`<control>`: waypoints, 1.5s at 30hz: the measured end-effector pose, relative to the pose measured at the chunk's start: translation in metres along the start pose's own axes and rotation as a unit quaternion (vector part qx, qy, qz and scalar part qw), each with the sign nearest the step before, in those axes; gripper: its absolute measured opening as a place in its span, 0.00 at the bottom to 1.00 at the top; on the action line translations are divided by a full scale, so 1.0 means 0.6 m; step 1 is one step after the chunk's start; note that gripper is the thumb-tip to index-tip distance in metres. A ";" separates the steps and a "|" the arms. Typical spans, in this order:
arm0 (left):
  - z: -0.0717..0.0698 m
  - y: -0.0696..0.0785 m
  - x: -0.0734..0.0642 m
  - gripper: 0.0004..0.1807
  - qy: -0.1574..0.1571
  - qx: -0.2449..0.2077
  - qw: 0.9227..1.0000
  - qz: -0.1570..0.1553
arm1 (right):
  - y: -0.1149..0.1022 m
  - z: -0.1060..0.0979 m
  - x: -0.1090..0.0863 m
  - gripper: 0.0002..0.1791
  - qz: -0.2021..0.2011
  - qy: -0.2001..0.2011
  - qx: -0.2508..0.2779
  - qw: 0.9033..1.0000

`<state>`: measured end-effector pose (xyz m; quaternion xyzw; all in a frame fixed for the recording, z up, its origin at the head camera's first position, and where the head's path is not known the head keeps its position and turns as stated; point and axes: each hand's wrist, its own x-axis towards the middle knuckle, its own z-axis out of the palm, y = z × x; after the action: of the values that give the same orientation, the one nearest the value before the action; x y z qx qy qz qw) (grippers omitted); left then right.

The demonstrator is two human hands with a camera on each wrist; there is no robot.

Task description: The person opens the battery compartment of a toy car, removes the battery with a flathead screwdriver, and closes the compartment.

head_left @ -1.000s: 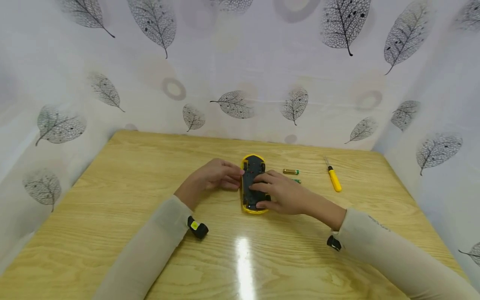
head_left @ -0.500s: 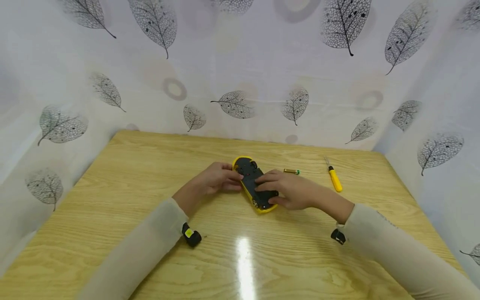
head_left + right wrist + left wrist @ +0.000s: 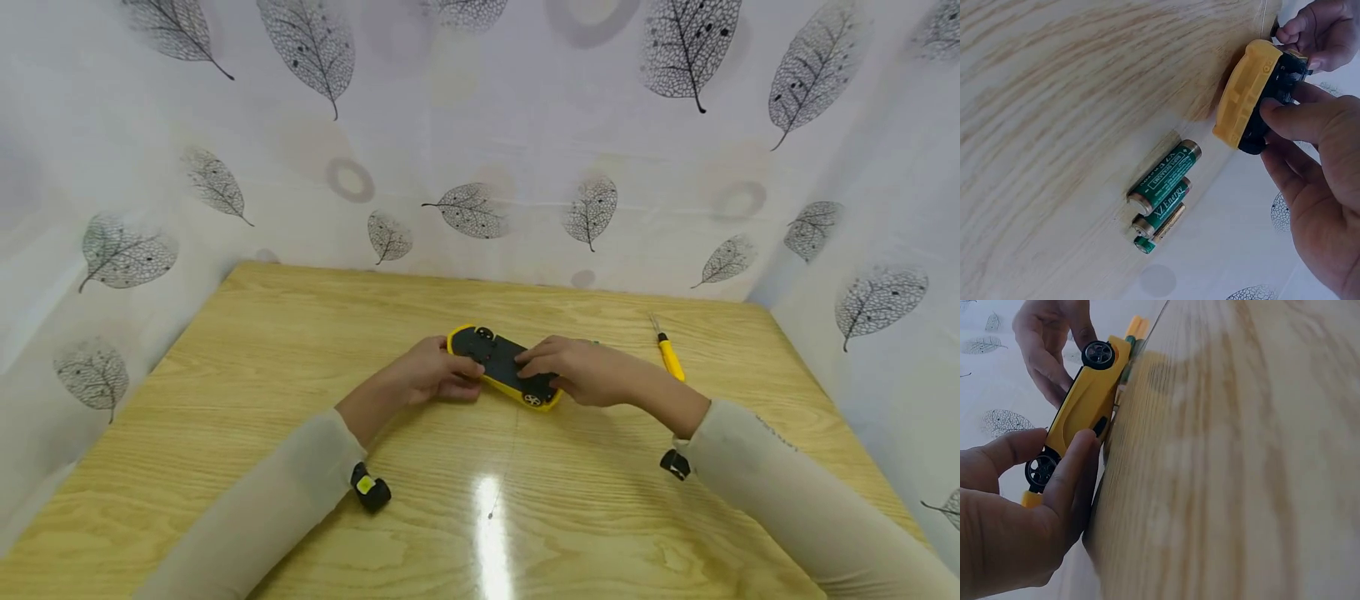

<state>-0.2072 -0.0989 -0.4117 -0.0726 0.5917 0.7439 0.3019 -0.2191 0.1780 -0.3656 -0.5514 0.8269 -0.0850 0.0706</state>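
Observation:
A yellow toy car (image 3: 504,367) is upside down, its black underside facing up and its long axis slanting. My left hand (image 3: 435,372) holds its left end, thumb over the underside edge; in the left wrist view the fingers lie along the yellow flank beside a wheel (image 3: 1041,470). At the other end my right hand (image 3: 581,371) grips the car, and the right wrist view shows its thumb on the black bottom. From the car a thin wire (image 3: 513,454) trails toward the front, ending in a small dark tip.
Two green batteries (image 3: 1169,172) and a thinner gold-and-green battery (image 3: 1169,224) lie beside the car, mostly hidden behind my right hand in the head view. A yellow-handled screwdriver (image 3: 670,358) lies farther right. A leaf-print cloth (image 3: 517,142) surrounds the wooden table (image 3: 300,333).
The car has turned counterclockwise from nearly upright in the head view to a slant, its far end swinging left. My left hand moved slightly down with it; my right hand now covers most of the batteries.

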 end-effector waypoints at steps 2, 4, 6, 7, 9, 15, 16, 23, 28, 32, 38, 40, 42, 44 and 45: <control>0.000 0.000 -0.002 0.31 -0.009 0.007 1.000 -0.002 | 0.002 0.000 -0.001 0.25 0.007 -0.003 -0.001 1.000; 0.000 0.000 -0.004 0.32 -0.014 0.015 1.000 -0.003 | 0.003 0.001 -0.001 0.24 0.012 -0.005 0.003 1.000; -0.001 0.000 -0.006 0.32 -0.014 0.036 0.999 0.001 | 0.003 0.002 0.000 0.24 0.015 -0.006 0.005 1.000; -0.003 0.001 -0.006 0.32 -0.011 0.058 0.998 0.007 | 0.003 0.003 0.001 0.24 0.015 -0.006 0.006 1.000; -0.007 0.002 -0.008 0.33 -0.003 0.123 0.992 0.032 | 0.002 0.003 0.001 0.25 0.015 -0.003 0.006 1.000; -0.020 0.028 -0.025 0.48 0.060 0.345 0.932 0.097 | -0.002 0.000 0.004 0.25 0.018 0.001 0.006 1.000; -0.023 0.034 -0.028 0.49 0.067 0.370 0.921 0.104 | -0.002 0.000 0.004 0.25 0.019 0.000 0.007 1.000; -0.036 0.060 -0.035 0.35 0.066 0.548 0.800 0.235 | -0.001 0.002 0.003 0.25 0.017 -0.001 0.007 1.000; -0.032 0.066 -0.024 0.30 0.024 0.640 0.694 0.330 | -0.002 0.000 0.003 0.25 0.013 0.003 0.006 1.000; -0.029 0.064 -0.016 0.30 -0.024 0.702 0.589 0.399 | 0.000 0.003 0.004 0.24 0.012 0.004 0.007 1.000; -0.026 0.061 -0.012 0.29 -0.072 0.755 0.467 0.454 | 0.005 0.007 0.004 0.24 0.011 0.004 0.006 1.000; -0.027 0.060 -0.011 0.28 -0.081 0.772 0.441 0.450 | 0.005 0.008 0.004 0.24 0.012 0.004 0.003 1.000; -0.027 0.059 -0.011 0.27 -0.088 0.778 0.435 0.445 | 0.005 0.007 0.004 0.24 0.016 0.004 -0.002 1.000; -0.027 0.059 -0.010 0.26 -0.091 0.776 0.442 0.440 | 0.005 0.008 0.003 0.23 0.016 0.004 -0.013 1.000; -0.028 0.059 -0.010 0.25 -0.091 0.773 0.448 0.439 | 0.003 0.007 0.003 0.22 0.015 0.005 -0.019 1.000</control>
<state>-0.2255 -0.1205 -0.3844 0.5289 0.8446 0.0146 -0.0816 -0.2207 0.1767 -0.3702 -0.5400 0.8367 -0.0714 0.0569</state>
